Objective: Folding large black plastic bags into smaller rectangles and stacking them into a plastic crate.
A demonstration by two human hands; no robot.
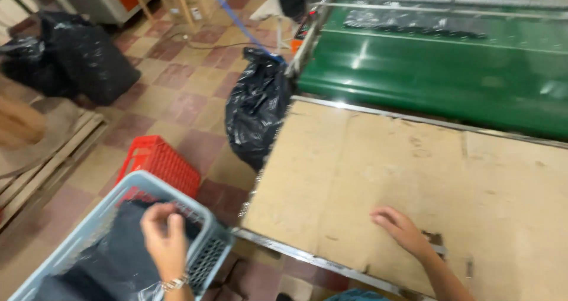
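Observation:
My left hand [164,237] reaches down into a pale blue plastic crate [208,255] beside the table, its fingers pinched over dark fabric [115,253] lying inside under clear plastic film. Whether the fingers grip the fabric is unclear. A watch sits on that wrist. My right hand [401,230] lies flat and empty on the cardboard sheet [378,165] that covers the metal-edged table, near its front edge.
A red plastic crate [158,162] stands on the tiled floor behind the blue one. A full black rubbish bag [255,109] leans at the table's left corner. A green conveyor belt [438,70] runs behind the table. More black bags [77,55] and wooden pallets [41,159] lie at left.

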